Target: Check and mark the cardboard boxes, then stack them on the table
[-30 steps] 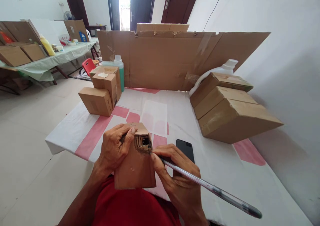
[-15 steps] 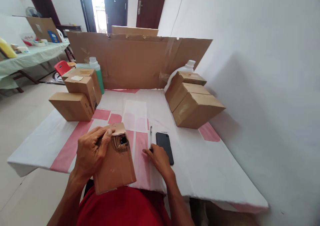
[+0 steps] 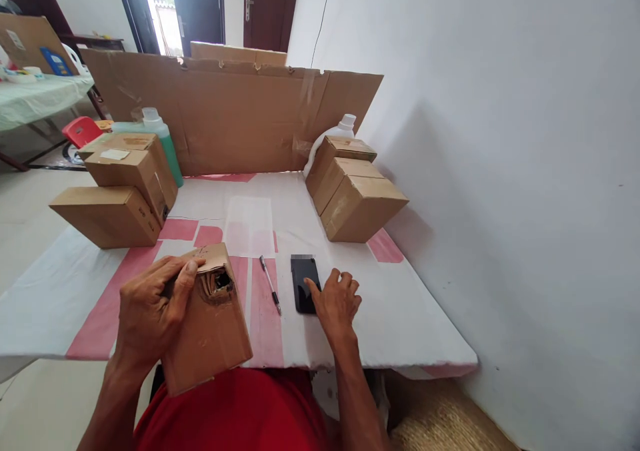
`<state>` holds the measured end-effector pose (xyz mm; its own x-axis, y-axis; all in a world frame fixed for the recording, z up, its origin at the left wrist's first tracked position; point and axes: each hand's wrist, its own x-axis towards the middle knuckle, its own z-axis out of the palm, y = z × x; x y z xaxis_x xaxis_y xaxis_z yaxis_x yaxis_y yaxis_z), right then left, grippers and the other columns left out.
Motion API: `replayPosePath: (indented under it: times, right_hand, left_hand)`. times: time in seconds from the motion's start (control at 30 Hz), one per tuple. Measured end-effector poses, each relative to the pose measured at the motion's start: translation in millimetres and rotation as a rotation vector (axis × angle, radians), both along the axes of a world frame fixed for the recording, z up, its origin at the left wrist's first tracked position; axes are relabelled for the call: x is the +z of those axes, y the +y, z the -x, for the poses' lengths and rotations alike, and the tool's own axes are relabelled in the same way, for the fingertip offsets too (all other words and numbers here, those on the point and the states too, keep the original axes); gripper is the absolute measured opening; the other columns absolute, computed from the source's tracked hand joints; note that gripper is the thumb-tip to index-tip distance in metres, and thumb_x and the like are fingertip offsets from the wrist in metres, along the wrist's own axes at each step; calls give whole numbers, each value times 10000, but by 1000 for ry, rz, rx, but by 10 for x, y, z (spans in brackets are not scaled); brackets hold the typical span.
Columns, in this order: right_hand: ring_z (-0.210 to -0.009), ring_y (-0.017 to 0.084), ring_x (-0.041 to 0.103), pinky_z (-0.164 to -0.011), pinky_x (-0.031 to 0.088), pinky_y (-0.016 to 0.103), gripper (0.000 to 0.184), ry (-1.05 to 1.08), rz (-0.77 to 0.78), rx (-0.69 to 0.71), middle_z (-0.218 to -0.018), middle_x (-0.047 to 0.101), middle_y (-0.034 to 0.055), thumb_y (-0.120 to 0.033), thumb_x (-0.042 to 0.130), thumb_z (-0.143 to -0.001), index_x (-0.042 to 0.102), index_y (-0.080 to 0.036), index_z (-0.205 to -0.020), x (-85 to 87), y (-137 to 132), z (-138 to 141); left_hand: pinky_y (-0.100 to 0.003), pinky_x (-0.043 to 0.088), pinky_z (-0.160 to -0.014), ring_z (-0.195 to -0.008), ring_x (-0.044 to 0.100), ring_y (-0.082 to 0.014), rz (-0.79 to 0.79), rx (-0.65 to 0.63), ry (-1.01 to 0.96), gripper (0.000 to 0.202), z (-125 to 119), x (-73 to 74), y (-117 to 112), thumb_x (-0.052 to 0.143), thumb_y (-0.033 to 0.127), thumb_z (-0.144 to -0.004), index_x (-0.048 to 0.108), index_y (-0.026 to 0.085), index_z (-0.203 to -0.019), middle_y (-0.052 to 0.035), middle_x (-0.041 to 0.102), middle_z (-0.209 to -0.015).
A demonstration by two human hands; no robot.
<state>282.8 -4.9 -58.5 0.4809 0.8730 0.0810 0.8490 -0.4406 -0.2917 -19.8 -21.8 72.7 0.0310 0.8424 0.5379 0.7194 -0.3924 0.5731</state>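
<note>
My left hand (image 3: 155, 304) grips a small cardboard box (image 3: 213, 331) by its upper left edge, tilted over the table's front edge. A ragged hole with torn layers shows near the box's top right corner. My right hand (image 3: 339, 304) is open, fingers spread and bent, at the right side of a black phone (image 3: 303, 291). Its thumb reaches over the phone's screen; whether it touches I cannot tell. Between box and phone lies a pen (image 3: 271, 284) with a dark grip. Behind it, a translucent white sheet (image 3: 249, 221) lies flat on the cloth.
Cardboard boxes stand at the left (image 3: 105, 218) and right (image 3: 367, 208) of the table (image 3: 400, 324). Behind them are a green-liquid bottle (image 3: 170, 154) and a white jug (image 3: 325, 138). A cardboard panel (image 3: 240, 118) closes off the back; a wall (image 3: 500, 171) runs along the right.
My right hand has left the pen and moved right to the phone, its fingers now spread. The pen lies free on the cloth. My view has turned right; my left hand still holds the box.
</note>
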Motion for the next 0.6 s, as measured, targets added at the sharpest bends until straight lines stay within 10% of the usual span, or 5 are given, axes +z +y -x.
replayPosePath:
  times: [0.27, 0.6]
  right_hand:
    - [-1236, 428, 523, -951, 463, 532, 495, 20, 163, 18, -1240, 601, 270, -470, 527, -1017, 647, -27, -1200, -106, -10, 39]
    - [-1214, 440, 567, -911, 514, 486, 642, 234, 115, -36, -1249, 595, 278, -494, 761, -793, 561, -65, -1226, -139, 70, 179]
  left_hand:
    - [-292, 544, -896, -969, 750, -202, -5, -13, 0, 299, -15, -4, -18, 540, 361, -1034, 800, 211, -1040, -46, 803, -1050]
    - [-276, 534, -895, -968, 747, -189, 11, -14, -17, 293, -15, 7, -31, 543, 356, -1034, 800, 216, -1052, -39, 802, -1064]
